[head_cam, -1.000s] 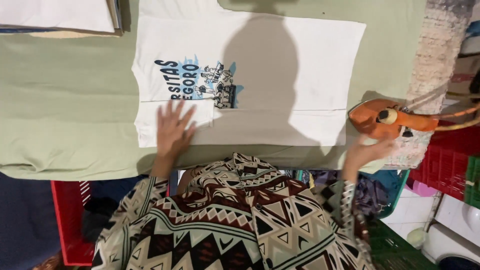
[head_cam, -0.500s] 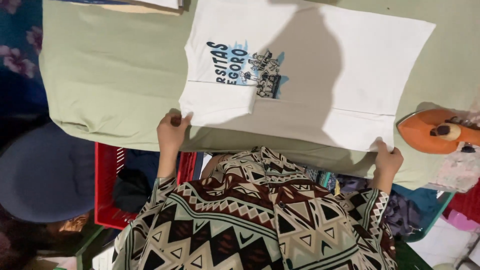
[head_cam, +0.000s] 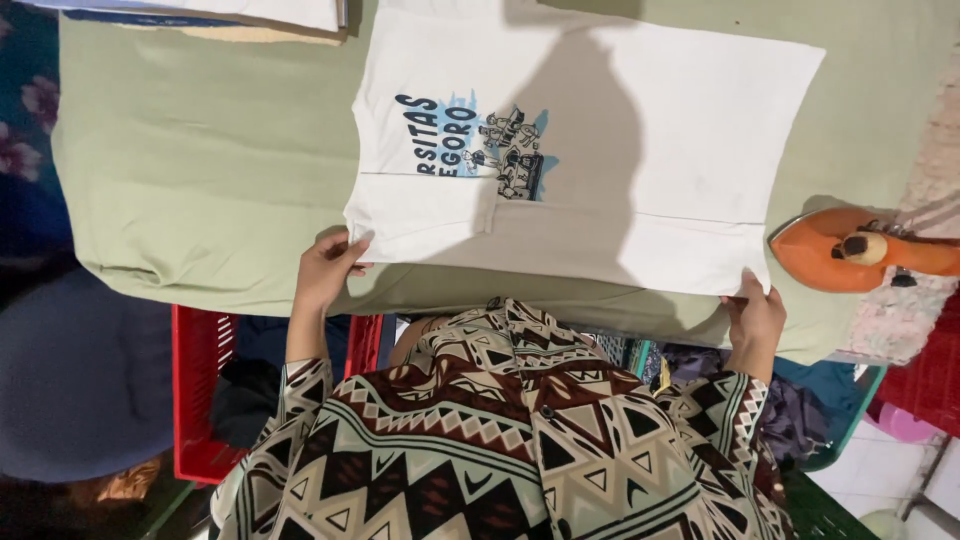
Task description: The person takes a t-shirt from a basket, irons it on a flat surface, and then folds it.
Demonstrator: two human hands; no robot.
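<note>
A white T-shirt with a blue and black print lies flat on a pale green padded table. My left hand pinches the shirt's near left corner at the table's front edge. My right hand grips the near right corner. Both arms wear patterned sleeves. My shadow falls across the middle of the shirt.
An orange iron rests on a pale cloth at the right end of the table. Folded fabric lies at the far left. A red crate stands below the table on the left, more baskets with clothes on the right.
My left hand left the top of the shirt and came back to its near left corner. My right hand went from beside the iron to the near right corner. The view shifted.
</note>
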